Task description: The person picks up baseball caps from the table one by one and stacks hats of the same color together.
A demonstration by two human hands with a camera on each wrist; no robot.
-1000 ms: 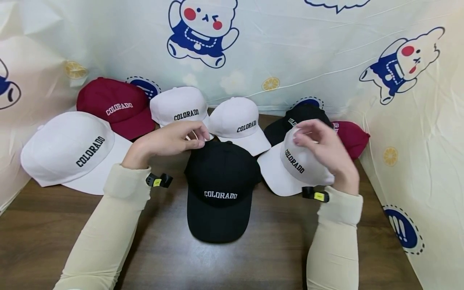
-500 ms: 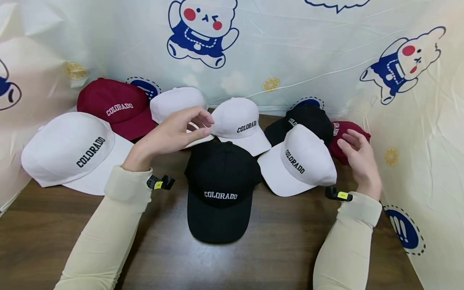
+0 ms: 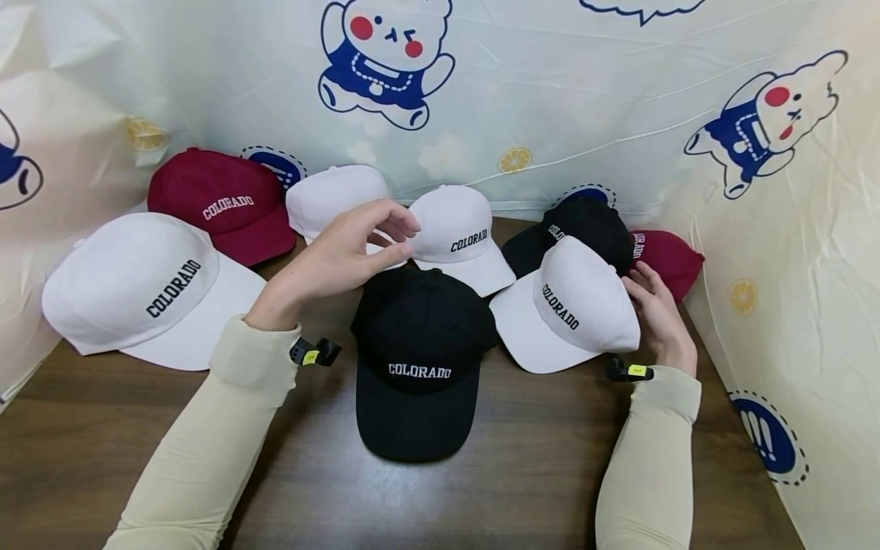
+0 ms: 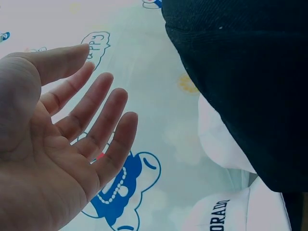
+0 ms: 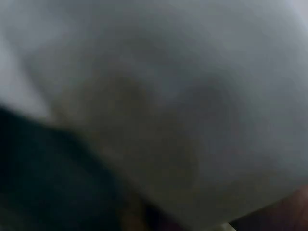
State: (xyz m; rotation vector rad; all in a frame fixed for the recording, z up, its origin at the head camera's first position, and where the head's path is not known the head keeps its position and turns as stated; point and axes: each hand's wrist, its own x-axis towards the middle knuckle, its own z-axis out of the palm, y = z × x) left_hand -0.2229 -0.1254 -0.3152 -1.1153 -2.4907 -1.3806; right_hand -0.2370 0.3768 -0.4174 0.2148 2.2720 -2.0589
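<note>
One pale cartoon-printed backdrop [image 3: 481,92], hung behind and beside one brown table [image 3: 309,473]; on the latter, in front of me, one black cap [image 3: 419,328] at centre, one white cap [image 3: 594,294] just beside its right, and six more caps [image 3: 124,283] in white, black and maroon, ranged behind and left. Two hands: left hand [image 3: 344,252], fingers loosely spread, holding nothing, near the black cap's crown; right hand [image 3: 660,317], fingers at the white cap's rear edge, whether gripping it I cannot tell. Two small black wrist devices [image 3: 316,353], yellow-labelled, one per cuff.
</note>
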